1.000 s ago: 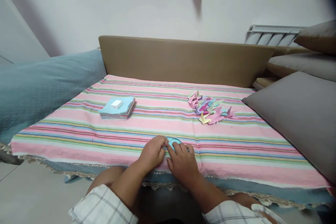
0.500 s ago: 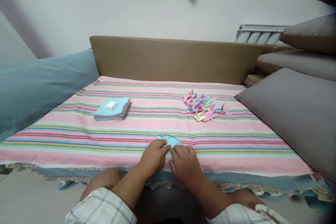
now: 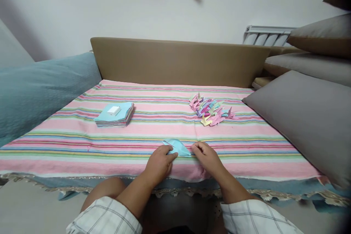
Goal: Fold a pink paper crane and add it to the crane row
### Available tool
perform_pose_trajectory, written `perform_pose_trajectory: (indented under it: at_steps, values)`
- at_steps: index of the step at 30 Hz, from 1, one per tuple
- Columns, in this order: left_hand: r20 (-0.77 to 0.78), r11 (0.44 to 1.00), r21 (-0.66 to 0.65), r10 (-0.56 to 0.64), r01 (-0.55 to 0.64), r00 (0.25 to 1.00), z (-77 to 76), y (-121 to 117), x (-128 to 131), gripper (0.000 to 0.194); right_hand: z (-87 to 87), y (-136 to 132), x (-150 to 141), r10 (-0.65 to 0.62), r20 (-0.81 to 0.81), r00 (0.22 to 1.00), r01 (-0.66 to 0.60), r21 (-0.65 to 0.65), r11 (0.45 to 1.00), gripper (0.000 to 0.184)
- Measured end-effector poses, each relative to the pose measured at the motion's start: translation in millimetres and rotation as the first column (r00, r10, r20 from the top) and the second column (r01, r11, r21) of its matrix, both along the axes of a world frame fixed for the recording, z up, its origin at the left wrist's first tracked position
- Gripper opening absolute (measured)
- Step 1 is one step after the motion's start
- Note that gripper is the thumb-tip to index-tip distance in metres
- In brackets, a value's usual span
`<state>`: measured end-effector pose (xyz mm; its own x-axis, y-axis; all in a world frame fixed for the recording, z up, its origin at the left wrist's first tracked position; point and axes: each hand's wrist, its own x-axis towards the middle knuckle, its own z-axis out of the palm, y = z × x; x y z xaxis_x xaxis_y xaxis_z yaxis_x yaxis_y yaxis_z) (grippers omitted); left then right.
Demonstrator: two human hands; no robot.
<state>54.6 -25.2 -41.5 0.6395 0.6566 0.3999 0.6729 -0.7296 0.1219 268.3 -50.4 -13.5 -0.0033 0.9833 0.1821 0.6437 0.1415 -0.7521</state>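
A folded piece of light blue paper (image 3: 179, 148) lies on the striped cloth in front of me, its narrow point toward the right. My left hand (image 3: 160, 162) grips its near left part between thumb and fingers, hiding that edge. Just beyond the right point is my right hand (image 3: 208, 159), its fingers curled in and the thumb against them. Nothing shows in that hand, and its fingertips look slightly apart from the paper.
Folded paper cranes (image 3: 210, 111) in several colours lie in a heap at the back right. A stack of paper squares (image 3: 113, 119) with a white block (image 3: 114, 110) on top sits at the left. Grey cushions (image 3: 304, 117) line the right side of the striped cloth (image 3: 153, 131).
Both hands were together on the blue paper. My right hand has since come off it and moved right, its fingers curling. My left hand keeps its hold. The view has shifted slightly right.
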Motion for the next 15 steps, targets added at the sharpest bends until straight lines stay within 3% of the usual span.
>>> perform_pose_trajectory:
  at_steps: [4,15]
  values:
    - [0.031,1.000,0.000,0.004,-0.004,1.000,0.4,-0.7,1.3,0.041,-6.8,4.5,-3.8,0.044,0.035,0.998,-0.041,-0.080,0.996,0.027]
    - [0.029,1.000,0.003,0.000,0.000,1.000,1.0,-3.2,2.5,0.045,-20.9,12.9,-14.2,0.010,0.254,0.967,-0.004,-0.024,1.000,0.027]
